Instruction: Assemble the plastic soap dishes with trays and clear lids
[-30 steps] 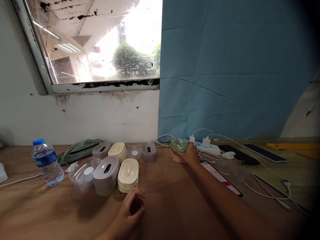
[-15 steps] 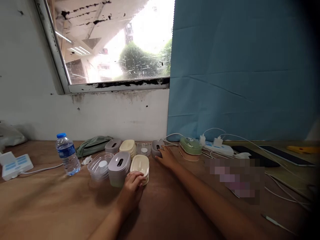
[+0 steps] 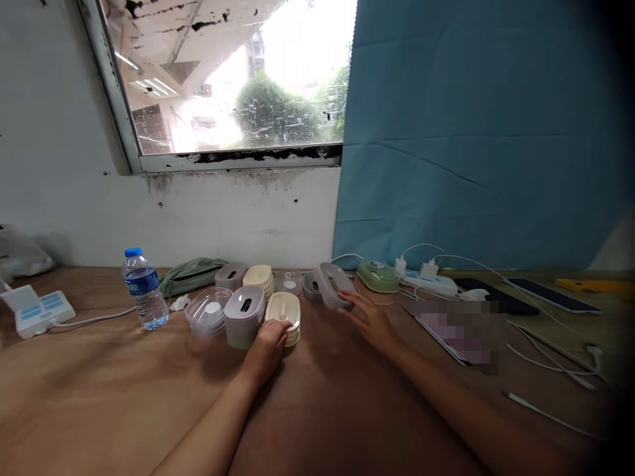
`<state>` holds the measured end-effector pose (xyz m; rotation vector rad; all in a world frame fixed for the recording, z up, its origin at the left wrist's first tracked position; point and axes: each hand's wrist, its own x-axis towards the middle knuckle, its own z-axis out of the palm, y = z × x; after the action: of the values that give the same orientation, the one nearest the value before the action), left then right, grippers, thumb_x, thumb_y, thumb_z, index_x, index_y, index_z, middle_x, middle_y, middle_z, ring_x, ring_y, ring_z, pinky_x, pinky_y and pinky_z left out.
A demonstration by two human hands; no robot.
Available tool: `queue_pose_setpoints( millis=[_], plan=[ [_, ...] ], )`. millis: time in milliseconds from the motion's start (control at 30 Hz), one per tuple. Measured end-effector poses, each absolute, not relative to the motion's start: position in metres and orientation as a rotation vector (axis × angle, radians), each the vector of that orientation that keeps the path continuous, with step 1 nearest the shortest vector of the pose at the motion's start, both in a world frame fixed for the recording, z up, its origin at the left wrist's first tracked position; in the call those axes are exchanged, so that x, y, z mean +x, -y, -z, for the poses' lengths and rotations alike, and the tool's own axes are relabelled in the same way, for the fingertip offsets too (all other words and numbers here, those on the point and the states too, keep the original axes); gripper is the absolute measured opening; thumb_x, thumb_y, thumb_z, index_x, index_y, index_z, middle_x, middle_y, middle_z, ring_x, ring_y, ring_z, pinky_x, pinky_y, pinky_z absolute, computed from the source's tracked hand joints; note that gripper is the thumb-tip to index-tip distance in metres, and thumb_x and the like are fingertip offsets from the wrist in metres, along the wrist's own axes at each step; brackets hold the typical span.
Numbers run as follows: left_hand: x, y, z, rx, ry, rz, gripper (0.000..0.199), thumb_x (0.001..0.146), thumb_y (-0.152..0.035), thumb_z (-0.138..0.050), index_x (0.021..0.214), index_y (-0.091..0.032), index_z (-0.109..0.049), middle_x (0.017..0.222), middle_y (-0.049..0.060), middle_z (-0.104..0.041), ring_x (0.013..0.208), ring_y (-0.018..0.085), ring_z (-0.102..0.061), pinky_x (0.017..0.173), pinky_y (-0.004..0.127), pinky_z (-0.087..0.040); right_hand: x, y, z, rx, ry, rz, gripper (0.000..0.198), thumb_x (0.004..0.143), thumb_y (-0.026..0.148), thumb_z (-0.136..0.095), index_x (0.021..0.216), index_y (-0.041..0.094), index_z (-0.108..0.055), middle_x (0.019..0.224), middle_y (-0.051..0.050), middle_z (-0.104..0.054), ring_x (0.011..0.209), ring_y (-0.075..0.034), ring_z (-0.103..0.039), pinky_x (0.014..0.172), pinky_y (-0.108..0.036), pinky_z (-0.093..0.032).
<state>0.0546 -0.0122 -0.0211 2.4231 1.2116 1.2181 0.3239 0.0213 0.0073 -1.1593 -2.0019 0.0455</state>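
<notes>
My right hand (image 3: pixel 373 322) grips the right edge of a grey plastic lid (image 3: pixel 327 281) with a long opening, held tilted just above the table. Directly left of it sits another grey piece (image 3: pixel 311 285) with a dark slot. My left hand (image 3: pixel 268 340) is closed over the near end of a stack of cream lids (image 3: pixel 282 305), its fingers curled on the rim. Left of that hand stands a stack of grey slotted lids (image 3: pixel 244 318). Nested clear plastic containers (image 3: pixel 206 314) are beside it.
Behind are a second cream stack (image 3: pixel 258 277), a grey piece (image 3: pixel 231 274) and a clear container (image 3: pixel 289 283). A water bottle (image 3: pixel 145 291) and green pouch (image 3: pixel 193 276) lie left. On the right are a green container (image 3: pixel 378 276), power strip (image 3: pixel 431 282), phones and white cables (image 3: pixel 540 410).
My right hand has lifted a grey lid off the grey piece at the back and drawn it right and nearer. My left hand stays on the cream stack. The view has shifted slightly.
</notes>
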Motion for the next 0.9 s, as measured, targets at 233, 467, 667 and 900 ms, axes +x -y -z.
queue_pose_setpoints(
  millis=[233,467,667,900],
  plan=[
    [0.062,0.027,0.013,2.327,-1.111,-1.354,0.012,0.082,-0.016,-0.044,0.090,-0.018,-0.053,0.095,0.006,-0.059,0.101,0.019,-0.051,0.096,0.039,-0.036,0.372,0.053,0.010,-1.347,1.791,-0.314,0.037,0.076,0.043,-0.055,0.106,0.022,-0.059,0.114,-0.008,-0.058,0.109,-0.027,-0.050,0.094,-0.043,-0.039],
    [0.071,0.063,-0.007,2.426,-0.765,-0.803,0.018,0.081,-0.019,-0.048,0.098,-0.023,-0.053,0.102,0.002,-0.059,0.107,0.016,-0.049,0.093,0.029,-0.038,0.372,0.057,-0.012,-1.216,1.235,-0.545,0.047,0.069,0.050,-0.060,0.106,0.021,-0.057,0.110,-0.006,-0.061,0.101,-0.026,-0.056,0.086,-0.038,-0.046],
    [0.077,0.064,-0.001,2.408,-0.743,-0.508,0.017,0.079,-0.017,-0.048,0.096,-0.022,-0.051,0.095,0.002,-0.060,0.087,0.015,-0.055,0.077,0.025,-0.043,0.371,0.064,-0.010,-1.154,1.281,-0.595,0.045,0.061,0.050,-0.066,0.096,0.022,-0.063,0.104,-0.007,-0.064,0.098,-0.026,-0.058,0.084,-0.039,-0.047],
    [0.076,0.065,-0.001,2.247,-0.619,-0.660,0.026,0.064,-0.003,-0.051,0.082,-0.019,-0.040,0.098,0.004,-0.058,0.095,0.016,-0.053,0.082,0.027,-0.042,0.382,0.062,-0.001,-0.919,1.613,-0.810,0.038,0.052,0.048,-0.072,0.080,0.023,-0.067,0.096,-0.009,-0.068,0.094,-0.027,-0.060,0.081,-0.039,-0.047]
  ],
)
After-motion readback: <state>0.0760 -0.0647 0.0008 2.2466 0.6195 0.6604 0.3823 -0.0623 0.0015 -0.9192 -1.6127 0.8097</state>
